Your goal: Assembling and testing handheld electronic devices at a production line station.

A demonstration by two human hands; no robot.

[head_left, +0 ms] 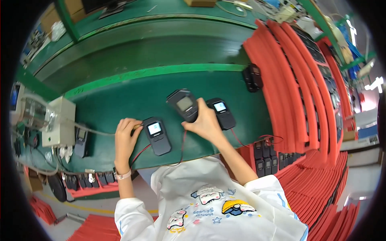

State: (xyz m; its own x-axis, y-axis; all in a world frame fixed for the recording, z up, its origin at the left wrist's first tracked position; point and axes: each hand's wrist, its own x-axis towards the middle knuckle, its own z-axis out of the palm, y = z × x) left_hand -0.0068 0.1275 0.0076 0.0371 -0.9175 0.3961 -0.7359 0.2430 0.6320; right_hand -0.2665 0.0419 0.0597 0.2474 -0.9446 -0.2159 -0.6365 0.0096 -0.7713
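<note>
My right hand (207, 125) grips a dark handheld meter (185, 103) with an unlit screen, lifted above the green bench. Just right of it lies a second dark meter (221, 112) with a lit screen. A third meter (157, 135), also lit, rests on the bench in front of me. My left hand (128, 135) is beside its upper left corner, fingertips pinched together. A thin pale tube (96, 131) runs to this hand from a white box (60, 122); its end is hidden by the fingers. Red wires (140, 152) trail near the meters.
Another dark meter (81, 140) stands by the white box at left. Tall red foam dividers (277, 88) holding dark devices rise at the right, with black units (252, 77) beside them. A raised shelf (161, 28) spans the back. More meters (265, 160) sit below the bench edge.
</note>
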